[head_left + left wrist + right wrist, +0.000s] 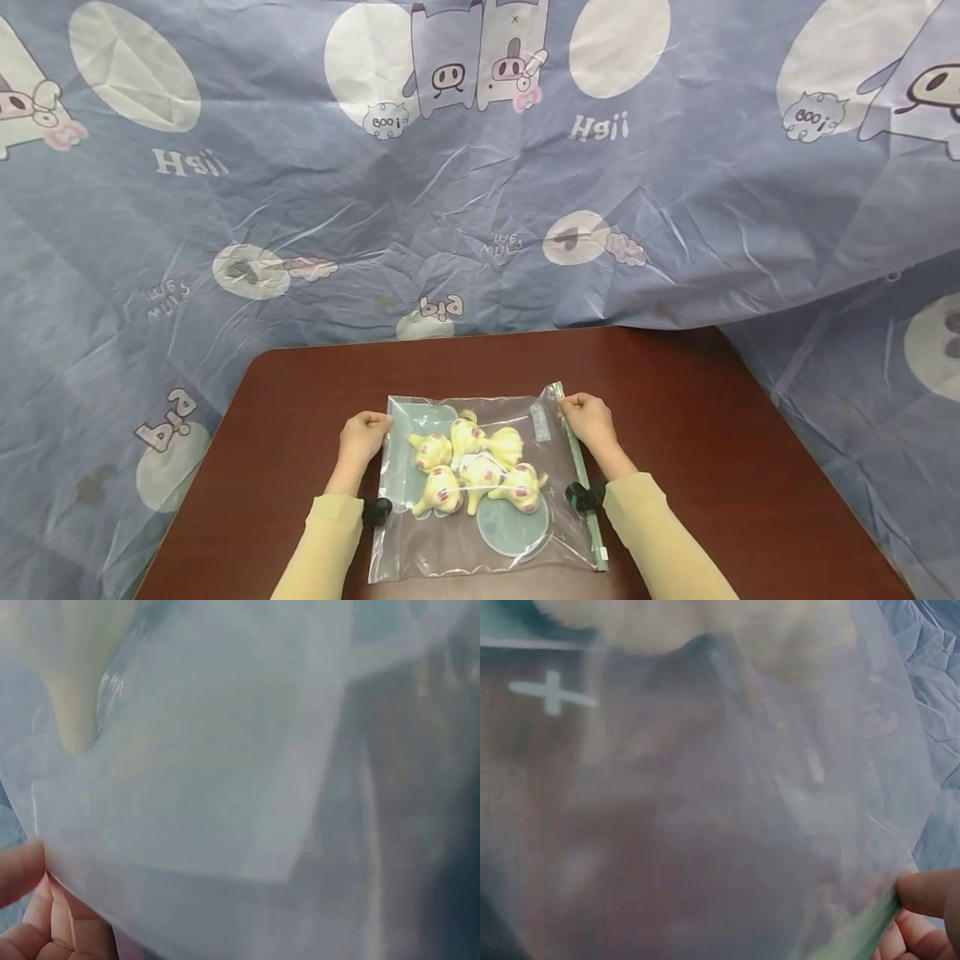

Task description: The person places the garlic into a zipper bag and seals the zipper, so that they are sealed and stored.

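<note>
A clear zip bag [450, 546] with a green slider strip [588, 508] along its right edge is stretched between both hands. Inside it lie several garlic bulbs [480, 471], pale yellow with purplish marks, bunched in the middle. My left hand [362, 437] pinches the bag's left edge near the far corner; in the left wrist view, thumb and curled fingers grip the film, and a garlic stem shows through it. My right hand [591, 421] pinches the green-stripped edge near the other far corner, thumb on top in the right wrist view.
The bag is above a dark red-brown table [675, 400] with rounded far corners. A blue cartoon-print cloth [465, 183] hangs behind the table and down its sides. Black wrist cameras sit close to the bag's left and right edges.
</note>
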{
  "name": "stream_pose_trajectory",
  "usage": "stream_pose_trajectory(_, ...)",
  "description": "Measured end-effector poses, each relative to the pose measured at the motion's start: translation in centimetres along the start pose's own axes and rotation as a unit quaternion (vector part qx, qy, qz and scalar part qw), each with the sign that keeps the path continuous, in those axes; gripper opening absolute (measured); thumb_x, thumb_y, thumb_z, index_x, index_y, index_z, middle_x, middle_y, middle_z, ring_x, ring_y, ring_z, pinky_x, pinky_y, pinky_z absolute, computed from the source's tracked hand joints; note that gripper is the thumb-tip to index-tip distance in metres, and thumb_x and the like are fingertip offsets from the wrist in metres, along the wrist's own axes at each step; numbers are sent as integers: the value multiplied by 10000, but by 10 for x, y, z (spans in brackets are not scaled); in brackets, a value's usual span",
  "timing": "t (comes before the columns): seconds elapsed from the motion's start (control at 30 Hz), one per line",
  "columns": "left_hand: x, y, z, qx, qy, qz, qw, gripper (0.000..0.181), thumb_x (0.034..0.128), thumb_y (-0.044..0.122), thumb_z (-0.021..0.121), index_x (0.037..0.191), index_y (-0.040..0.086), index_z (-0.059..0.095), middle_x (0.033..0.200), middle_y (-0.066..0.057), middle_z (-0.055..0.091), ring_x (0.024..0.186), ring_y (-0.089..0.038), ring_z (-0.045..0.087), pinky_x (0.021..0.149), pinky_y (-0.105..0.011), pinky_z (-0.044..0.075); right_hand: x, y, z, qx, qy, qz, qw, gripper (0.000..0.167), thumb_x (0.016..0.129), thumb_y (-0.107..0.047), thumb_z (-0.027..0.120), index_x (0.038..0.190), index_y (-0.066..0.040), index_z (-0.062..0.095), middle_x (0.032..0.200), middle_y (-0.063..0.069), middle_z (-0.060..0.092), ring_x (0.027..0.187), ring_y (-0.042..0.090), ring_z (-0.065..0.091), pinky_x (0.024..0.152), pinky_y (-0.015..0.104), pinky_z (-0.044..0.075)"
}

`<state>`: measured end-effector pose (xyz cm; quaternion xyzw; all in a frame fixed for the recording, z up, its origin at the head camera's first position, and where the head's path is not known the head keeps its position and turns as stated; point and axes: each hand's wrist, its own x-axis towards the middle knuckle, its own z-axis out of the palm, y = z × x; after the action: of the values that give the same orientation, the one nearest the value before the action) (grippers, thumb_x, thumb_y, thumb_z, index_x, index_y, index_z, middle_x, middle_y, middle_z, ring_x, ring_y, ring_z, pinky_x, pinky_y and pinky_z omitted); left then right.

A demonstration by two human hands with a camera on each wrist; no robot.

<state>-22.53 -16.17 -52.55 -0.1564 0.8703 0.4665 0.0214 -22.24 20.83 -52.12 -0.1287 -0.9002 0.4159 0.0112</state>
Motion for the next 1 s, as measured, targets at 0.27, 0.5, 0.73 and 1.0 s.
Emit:
stream_pose_trajectory(0.27,-3,-4,1,-33,125,-35,9999,253,953,189,611,1063,-27,682,894,-142,717,695,-159,649,650,-299,514,2,1,2,110,110,164,9997,333,997,-277,568,1068,22,699,935,160,741,824,289,668,678,376,517)
stream_pose_trajectory(0.5,-4,-4,5,-11,220,18,9998,250,964,182,605,1083,-29,668,959,-174,704,755,-219,662,642,-309,529,4,4,2,57,111,128,9998,346,998,-278,570,1086,32,696,962,176,739,828,297,664,655,367,514)
stream_pose_trajectory(0.73,-8,-2,5,28,375,183,9991,290,965,187,595,1137,-43,635,1076,-245,683,992,-388,651,804,-443,551,2,4,-3,179,124,209,9995,373,1004,-284,544,1149,37,668,1072,220,704,957,366,654,790,465,540)
stream_pose_trajectory(1.0,-18,8,4,-163,577,493,9970,249,960,155,607,1128,-25,643,1094,-229,678,1032,-369,656,839,-448,549,-8,-3,-13,308,657,97,9973,324,997,-225,548,1165,38,633,1105,248,686,1018,395,638,841,509,511)
